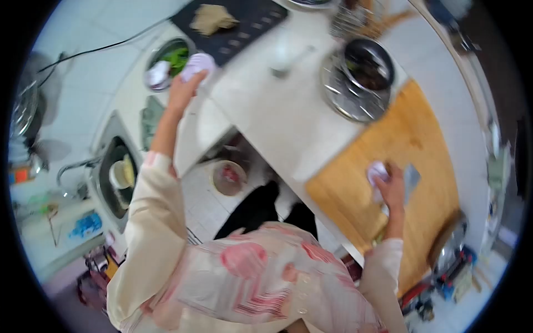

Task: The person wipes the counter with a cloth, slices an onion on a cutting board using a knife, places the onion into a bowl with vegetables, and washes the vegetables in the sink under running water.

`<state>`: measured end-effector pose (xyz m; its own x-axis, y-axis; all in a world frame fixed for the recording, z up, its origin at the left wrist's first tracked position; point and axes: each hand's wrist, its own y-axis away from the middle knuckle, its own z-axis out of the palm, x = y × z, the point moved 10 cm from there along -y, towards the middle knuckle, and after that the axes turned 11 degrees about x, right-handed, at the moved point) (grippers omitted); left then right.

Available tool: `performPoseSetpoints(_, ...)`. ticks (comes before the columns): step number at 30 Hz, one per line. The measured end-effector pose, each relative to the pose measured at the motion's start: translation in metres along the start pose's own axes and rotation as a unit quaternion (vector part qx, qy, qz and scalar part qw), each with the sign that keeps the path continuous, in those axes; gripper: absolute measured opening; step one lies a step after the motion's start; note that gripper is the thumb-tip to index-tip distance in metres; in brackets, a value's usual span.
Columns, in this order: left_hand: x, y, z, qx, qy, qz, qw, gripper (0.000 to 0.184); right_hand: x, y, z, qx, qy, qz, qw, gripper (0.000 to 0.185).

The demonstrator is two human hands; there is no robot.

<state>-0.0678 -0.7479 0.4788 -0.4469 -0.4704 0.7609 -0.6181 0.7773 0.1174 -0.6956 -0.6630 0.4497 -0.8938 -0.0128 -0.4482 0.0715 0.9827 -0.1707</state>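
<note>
My left hand grips a cut piece of red onion, its pale purple layers showing, at the right rim of a metal bowl. Green leafy vegetables and another onion piece are in that bowl. Over the wooden cutting board, my right hand has its fingers closed around a second red onion piece. A grey flat blade-like thing shows just right of this hand; its handle is not visible. Motion blurs both hands somewhat.
A black induction cooktop with a brown cloth lies at the back left. Beyond the board sit a metal bowl of dark food and a glass lid. The sink is left; a bin stands on the floor.
</note>
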Motion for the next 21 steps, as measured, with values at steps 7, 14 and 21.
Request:
performPoseSetpoints(7,0.020,-0.089,-0.036,0.104,-0.056,0.128,0.985,0.057,-0.013,0.007,0.026,-0.145,-0.135,0.198,0.960,0.021)
performPoseSetpoints(14,-0.019,-0.102,-0.060,0.263,-0.187,0.179,0.930,0.054,0.007,0.012,0.025,-0.102,-0.190,0.238,0.947,0.003)
performPoseSetpoints(21,-0.111,-0.034,-0.082,0.263,0.087,-0.012,0.961,0.037,-0.096,0.000,0.041,-0.105,-0.331,0.304,0.887,0.005)
